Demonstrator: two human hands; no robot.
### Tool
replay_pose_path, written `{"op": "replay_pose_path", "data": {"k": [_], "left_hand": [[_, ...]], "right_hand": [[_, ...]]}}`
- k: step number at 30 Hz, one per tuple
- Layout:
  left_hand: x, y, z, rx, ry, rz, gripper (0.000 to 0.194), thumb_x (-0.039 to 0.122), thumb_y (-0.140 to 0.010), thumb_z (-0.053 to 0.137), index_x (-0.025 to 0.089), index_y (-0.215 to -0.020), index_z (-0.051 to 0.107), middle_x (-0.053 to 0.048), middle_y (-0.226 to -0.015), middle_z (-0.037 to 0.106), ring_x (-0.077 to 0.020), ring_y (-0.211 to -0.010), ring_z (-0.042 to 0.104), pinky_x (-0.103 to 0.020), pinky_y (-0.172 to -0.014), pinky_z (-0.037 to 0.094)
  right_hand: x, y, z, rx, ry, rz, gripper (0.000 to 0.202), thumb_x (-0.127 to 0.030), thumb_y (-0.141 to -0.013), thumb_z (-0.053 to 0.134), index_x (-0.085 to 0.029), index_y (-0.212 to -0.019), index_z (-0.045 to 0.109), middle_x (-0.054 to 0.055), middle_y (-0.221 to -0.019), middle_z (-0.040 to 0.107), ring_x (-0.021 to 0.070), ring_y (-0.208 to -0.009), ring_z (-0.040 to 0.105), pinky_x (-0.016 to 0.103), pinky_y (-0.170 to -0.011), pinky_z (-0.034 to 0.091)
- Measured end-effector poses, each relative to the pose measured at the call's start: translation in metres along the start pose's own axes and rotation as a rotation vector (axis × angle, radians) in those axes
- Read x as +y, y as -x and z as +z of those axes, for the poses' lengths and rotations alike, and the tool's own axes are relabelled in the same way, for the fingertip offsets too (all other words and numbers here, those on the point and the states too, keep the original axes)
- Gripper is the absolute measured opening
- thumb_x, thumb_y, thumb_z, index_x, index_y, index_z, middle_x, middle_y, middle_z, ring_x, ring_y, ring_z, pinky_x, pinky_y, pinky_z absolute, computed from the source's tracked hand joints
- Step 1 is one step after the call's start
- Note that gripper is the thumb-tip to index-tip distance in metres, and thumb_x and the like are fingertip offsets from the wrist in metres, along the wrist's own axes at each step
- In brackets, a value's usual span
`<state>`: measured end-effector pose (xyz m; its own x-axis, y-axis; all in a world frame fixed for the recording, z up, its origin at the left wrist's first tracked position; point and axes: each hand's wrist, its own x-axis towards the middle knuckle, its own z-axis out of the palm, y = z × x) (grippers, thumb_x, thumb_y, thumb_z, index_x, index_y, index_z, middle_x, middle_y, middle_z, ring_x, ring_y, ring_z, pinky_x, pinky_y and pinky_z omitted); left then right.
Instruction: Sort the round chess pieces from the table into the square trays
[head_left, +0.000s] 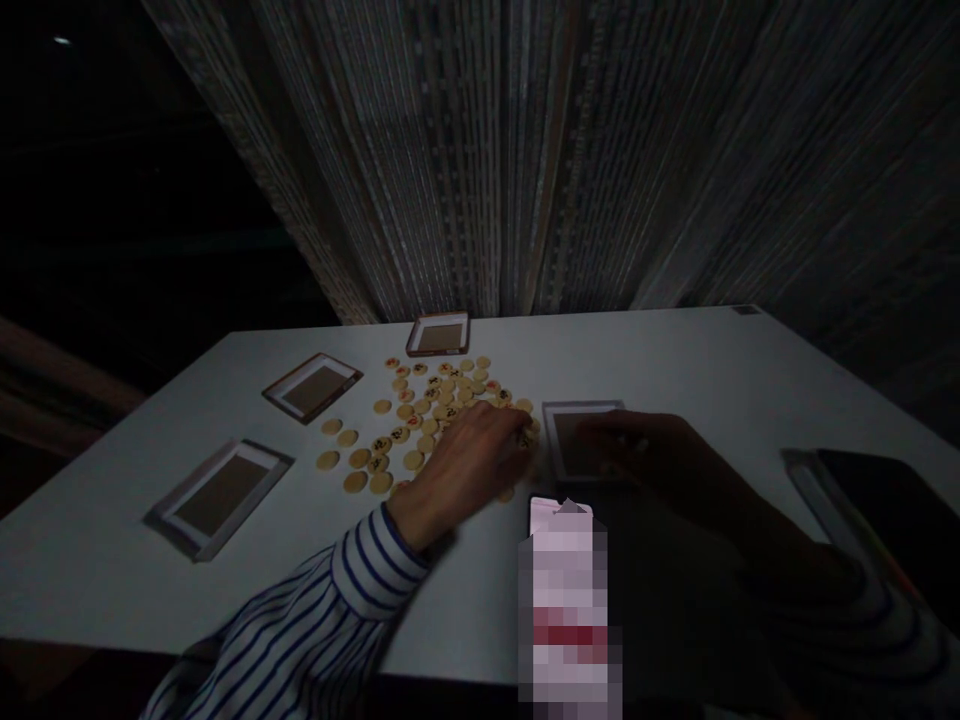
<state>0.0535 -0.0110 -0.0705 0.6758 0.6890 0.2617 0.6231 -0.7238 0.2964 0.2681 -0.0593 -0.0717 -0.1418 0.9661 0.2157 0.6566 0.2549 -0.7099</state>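
Note:
Round wooden Chinese chess pieces (427,443), some with red or black characters, lie loosely spread on the white table. My left hand (480,450), in a blue-striped cuff, reaches over the right side of the pieces. Its fingers are curled, and a marked piece (526,438) shows at the fingertips. In deep shadow, my right hand (652,450) is over a shallow rectangular box (559,440) with a pale rim and brown bottom. Its fingers look pinched together; whatever may be between them is too dark to make out.
Three similar shallow boxes stand on the table: one at the back (439,335), one at the left (311,388), one at the front left (219,497). A lit phone (562,600), its screen blurred out, is near the front edge. A dark object (877,500) lies at right. Curtains (510,150) hang behind.

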Motion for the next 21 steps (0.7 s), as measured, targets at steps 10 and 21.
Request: {"op": "replay_pose_path", "data": {"k": [10,21], "left_hand": [[0.024,-0.008,0.01,0.08,0.158,0.077,0.016,0.026,-0.083,0.049,0.017,-0.095,0.055,-0.005,-0.087,0.058,-0.0159,-0.083,0.052,-0.029,-0.073,0.041],[0.008,-0.014,0.032,0.057,0.167,0.033,0.02,0.022,-0.081,0.053,0.018,-0.099,0.059,-0.005,-0.093,0.063,-0.017,-0.089,0.054,-0.032,-0.079,0.043]], "right_hand": [[0.002,-0.015,0.004,-0.171,-0.188,0.01,0.023,-0.034,-0.078,0.052,-0.018,-0.085,0.068,0.005,-0.084,0.069,0.0159,-0.073,0.063,0.029,-0.066,0.05],[0.021,-0.01,-0.007,-0.228,0.296,-0.047,0.023,-0.018,-0.079,0.048,-0.022,-0.092,0.067,0.001,-0.081,0.069,0.013,-0.067,0.062,0.024,-0.058,0.046]]}}
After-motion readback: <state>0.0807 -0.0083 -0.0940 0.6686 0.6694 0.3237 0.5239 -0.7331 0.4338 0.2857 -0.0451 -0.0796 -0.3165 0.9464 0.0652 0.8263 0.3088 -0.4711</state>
